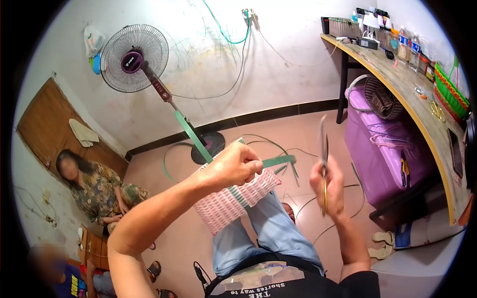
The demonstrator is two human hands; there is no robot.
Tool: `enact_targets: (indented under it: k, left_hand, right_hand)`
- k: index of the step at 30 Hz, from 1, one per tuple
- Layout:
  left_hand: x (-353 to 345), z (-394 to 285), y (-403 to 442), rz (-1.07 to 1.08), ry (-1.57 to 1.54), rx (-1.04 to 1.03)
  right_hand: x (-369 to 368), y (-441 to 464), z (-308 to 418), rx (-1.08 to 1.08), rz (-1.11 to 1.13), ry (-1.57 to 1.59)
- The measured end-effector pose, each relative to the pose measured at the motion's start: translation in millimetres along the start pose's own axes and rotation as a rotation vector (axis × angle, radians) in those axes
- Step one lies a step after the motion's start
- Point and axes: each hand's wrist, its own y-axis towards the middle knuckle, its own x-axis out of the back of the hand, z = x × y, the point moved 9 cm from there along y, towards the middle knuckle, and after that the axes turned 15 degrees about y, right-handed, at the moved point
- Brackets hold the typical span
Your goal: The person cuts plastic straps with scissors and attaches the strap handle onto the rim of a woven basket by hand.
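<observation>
A pink and white woven piece (221, 211) with green strips through it rests over my thighs. My left hand (238, 164) is closed above its upper part, its fingers pinched at a green strip (279, 160) that sticks out to the right. Another green strip (191, 134) rises from the piece toward the fan. Off to the right, my right hand (328, 185) is wrapped round the gold handles of scissors (324, 154), whose blades point up and stand apart. The scissors do not touch the weaving.
A standing fan (134, 58) is at the back left. Loose strips lie on the floor. At the right are a cluttered desk (397, 82) and a purple box (367, 149). One person (102, 193) sits at the left, another (64, 270) at the lower left.
</observation>
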Motion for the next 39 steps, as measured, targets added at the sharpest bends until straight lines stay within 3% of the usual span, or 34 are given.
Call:
enact_targets:
  k: [5,9,17,26,34,39]
  left_hand:
    - [3,17,0,-0.103,-0.137,0.035]
    - [4,22,0,-0.146,-0.106,-0.063]
    - [19,77,13,-0.037,-0.186,0.048]
    - [14,118,10,-0.103,-0.34,0.039]
    - [4,127,11,-0.059,-0.551,0.042]
    - [-8,130,14,-0.056,-0.566,0.079]
  right_hand:
    - [-73,-86,-70,-0.802,0.224,0.683]
    - [-95,-62,-77,-0.683,0.263,0.619]
    - [-130,-6,-115,-0.674,0.333,0.327]
    - [-152,3,-134,-0.556,0.306,0.256]
    - [-151,3,-144,-0.539,0.253,0.294]
    - [-137,-8,-154,-0.675,0.238,0.182]
